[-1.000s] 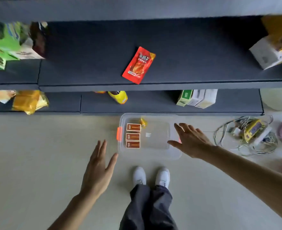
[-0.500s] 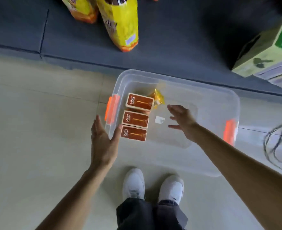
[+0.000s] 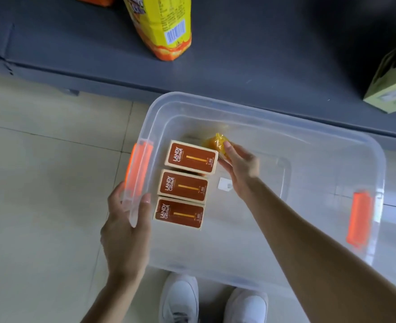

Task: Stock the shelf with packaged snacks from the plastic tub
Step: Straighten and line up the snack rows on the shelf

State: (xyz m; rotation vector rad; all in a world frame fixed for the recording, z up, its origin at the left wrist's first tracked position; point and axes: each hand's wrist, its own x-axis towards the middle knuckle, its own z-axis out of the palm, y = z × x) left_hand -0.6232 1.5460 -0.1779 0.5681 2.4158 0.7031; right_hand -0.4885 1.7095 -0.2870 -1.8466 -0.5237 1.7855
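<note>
A clear plastic tub [image 3: 308,136] with orange handles stands on the floor before the dark shelf [image 3: 250,54]. Inside lie three brown snack boxes [image 3: 184,185] in a column and a small yellow wrapped snack [image 3: 214,143] at the far end. My right hand [image 3: 238,164] is inside the tub, fingers pinching the yellow snack. My left hand [image 3: 124,224] grips the tub's near-left rim, thumb inside the wall beside the boxes.
A tall yellow-orange snack bag [image 3: 162,26] stands on the bottom shelf above the tub. A green carton [image 3: 394,82] sits on the shelf at the right. A small white slip [image 3: 223,184] lies on the tub floor. My white shoes [image 3: 180,299] are just below the tub.
The view has dropped and closed in on the tub. My right hand reached forward and took hold of the yellow snack. My left hand closed onto the tub's rim.
</note>
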